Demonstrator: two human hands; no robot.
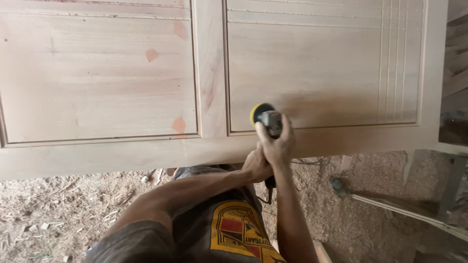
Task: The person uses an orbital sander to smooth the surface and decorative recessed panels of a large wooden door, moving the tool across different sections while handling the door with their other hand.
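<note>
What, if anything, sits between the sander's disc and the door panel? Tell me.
Nothing visible does. The sander, gripped by the right hand and the left hand, meets the wooden door at the lower left of its right-hand panel.

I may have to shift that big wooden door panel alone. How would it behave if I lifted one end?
The wooden door panel looks stiff: thick framed rails, no visible sag. Probably heavy and awkward, since it runs past the picture's edges. The dusty sanded surface may be slippery. Both hands, right hand and left hand, hold the sander.
</note>
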